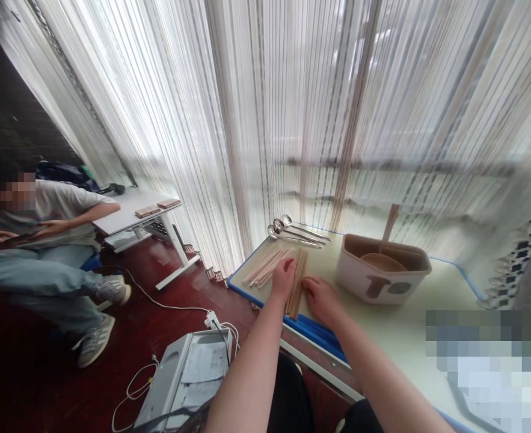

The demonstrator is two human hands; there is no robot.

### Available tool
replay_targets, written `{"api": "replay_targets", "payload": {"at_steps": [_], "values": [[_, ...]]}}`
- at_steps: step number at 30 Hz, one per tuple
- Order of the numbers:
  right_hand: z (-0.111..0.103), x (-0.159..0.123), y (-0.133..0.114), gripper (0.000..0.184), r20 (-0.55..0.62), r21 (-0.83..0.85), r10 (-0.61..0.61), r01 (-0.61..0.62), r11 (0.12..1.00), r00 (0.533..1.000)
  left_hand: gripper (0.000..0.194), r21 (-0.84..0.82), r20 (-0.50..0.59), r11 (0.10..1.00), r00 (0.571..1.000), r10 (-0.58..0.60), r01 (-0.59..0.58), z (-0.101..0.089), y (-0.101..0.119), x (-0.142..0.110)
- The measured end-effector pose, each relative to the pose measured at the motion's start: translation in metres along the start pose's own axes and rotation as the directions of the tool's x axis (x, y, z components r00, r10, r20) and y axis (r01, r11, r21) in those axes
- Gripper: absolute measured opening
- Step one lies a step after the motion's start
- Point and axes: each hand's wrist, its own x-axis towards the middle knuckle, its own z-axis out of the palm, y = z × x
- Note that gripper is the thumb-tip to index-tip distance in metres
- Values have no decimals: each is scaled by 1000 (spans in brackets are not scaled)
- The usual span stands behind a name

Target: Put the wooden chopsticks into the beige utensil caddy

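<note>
A row of brown wooden chopsticks (297, 288) lies lengthwise on the table between my hands. My left hand (284, 275) is at the row's left side, its fingers bent and closed against the chopsticks. From the right, the fingertips of my right hand (320, 296) touch the edge of the same row; the fingers are loosely bent, with nothing seen in them. Left of my left hand, paler chopsticks (261, 269) are spread in a loose fan. Behind them rest 3 long-handled metal spoons (297, 233), bowls to the left.
To the right stands a pinkish-white bin (373, 285) holding a round brown bowl (382, 262) and an upright wooden handle (390, 222). The pale table (409, 337) has a blue edge. A seated person (67, 216) and a white desk (127, 207) are at left. Cables (170, 307) cross the floor.
</note>
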Motion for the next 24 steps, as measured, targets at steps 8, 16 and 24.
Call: {"api": "replay_targets", "payload": {"at_steps": [8,16,24], "values": [[-4,0,-9,34,31,-104,13,-9,995,999,24,88,-10,996,1000,21,-20,1,8,-8],[-4,0,-7,26,47,-84,0,4,996,999,25,114,-29,993,1000,3,1,1,4,-7],[-5,-2,1,24,-102,70,-8,15,997,995,28,47,-29,997,998,-51,52,0,-6,-6]]}}
